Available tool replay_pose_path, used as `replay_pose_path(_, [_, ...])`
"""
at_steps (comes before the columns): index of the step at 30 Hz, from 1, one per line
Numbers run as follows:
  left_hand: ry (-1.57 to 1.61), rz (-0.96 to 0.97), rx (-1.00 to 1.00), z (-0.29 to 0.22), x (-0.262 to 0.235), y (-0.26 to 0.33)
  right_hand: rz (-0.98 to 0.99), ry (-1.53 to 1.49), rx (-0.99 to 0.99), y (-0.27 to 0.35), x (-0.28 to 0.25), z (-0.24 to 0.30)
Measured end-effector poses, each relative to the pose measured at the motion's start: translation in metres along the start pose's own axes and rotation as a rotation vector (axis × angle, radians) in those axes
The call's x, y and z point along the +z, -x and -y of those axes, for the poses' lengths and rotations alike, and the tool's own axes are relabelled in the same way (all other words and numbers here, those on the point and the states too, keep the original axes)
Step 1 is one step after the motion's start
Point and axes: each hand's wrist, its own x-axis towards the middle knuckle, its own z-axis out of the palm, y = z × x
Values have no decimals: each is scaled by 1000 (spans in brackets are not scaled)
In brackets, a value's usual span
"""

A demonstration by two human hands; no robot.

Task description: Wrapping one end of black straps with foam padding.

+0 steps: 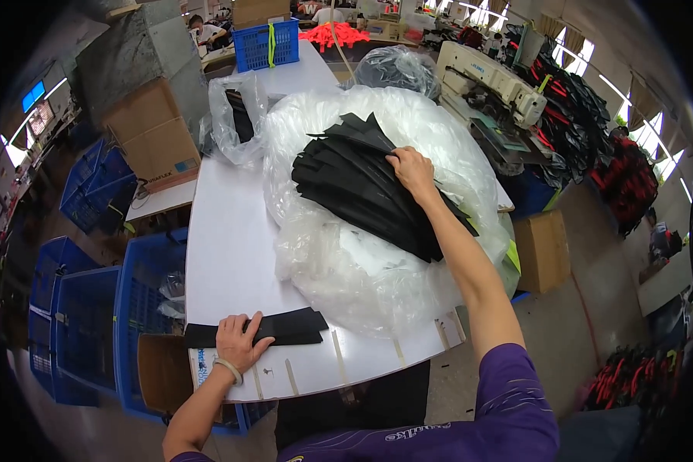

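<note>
A large fanned pile of black fabric pieces lies on crumpled clear plastic sheeting in the middle of the white table. At the pile's upper right side, my right hand has its fingers curled and pinched on the edge of a black fabric piece. Near the table's front left edge rests a small flat stack of black fabric strips. My left hand lies across this stack with fingers and thumb spread, pressing it to the tabletop. Its palm hides part of the strips.
Blue crates stand left of the table, and a blue basket sits at its far end. A clear bag with black pieces lies at the back left. To the right are a sewing machine and a cardboard box.
</note>
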Motion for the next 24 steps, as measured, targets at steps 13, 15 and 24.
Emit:
replay_pose_path(13, [1838, -104, -552, -92, -64, -116, 720, -1397, 221, 199, -98, 93])
replay_pose_path(15, [2077, -166, -377, -106, -52, -135, 820, -1372, 240, 235, -100, 97])
replay_pose_path(24, [1991, -287, -669, -160, -31, -110, 448, -1097, 297, 312, -82, 103])
